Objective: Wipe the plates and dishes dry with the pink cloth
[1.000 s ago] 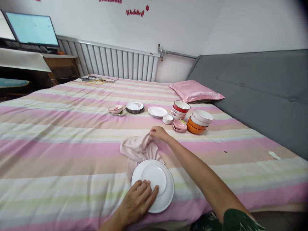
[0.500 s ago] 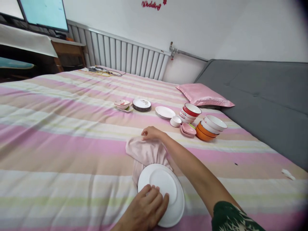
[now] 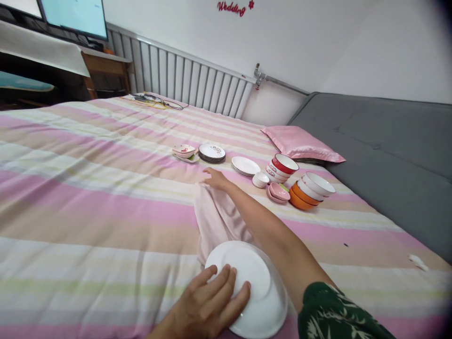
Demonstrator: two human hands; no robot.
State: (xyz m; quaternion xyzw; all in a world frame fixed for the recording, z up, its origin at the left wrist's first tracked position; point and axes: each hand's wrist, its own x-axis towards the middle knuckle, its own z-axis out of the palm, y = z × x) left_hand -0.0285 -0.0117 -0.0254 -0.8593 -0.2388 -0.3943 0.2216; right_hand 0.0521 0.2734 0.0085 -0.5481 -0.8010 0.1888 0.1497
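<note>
My left hand (image 3: 212, 299) rests on the upturned bottom of a white plate (image 3: 259, 299) near the bottom of the view, its fingers spread over the foot ring. Beyond the plate, my right hand (image 3: 215, 179) pinches the far end of a pale pink cloth (image 3: 219, 216), lifting it a little off the bed. The cloth's near end runs beneath the plate's far edge. What lies under the plate is hidden.
On the striped bedspread (image 3: 106, 212) stand leaf-shaped dishes (image 3: 183, 150), dark-rimmed plates (image 3: 212, 151), white plates (image 3: 246, 165), small white dishes (image 3: 260, 179), pink dishes (image 3: 278, 192), red-rimmed bowls (image 3: 285, 163) and orange bowls (image 3: 300, 197). A pink pillow (image 3: 303, 143) lies behind.
My right hand has moved away from me, drawing the cloth out longer. The plate has tilted and shifted slightly right under my left hand, whose fingers have spread more.
</note>
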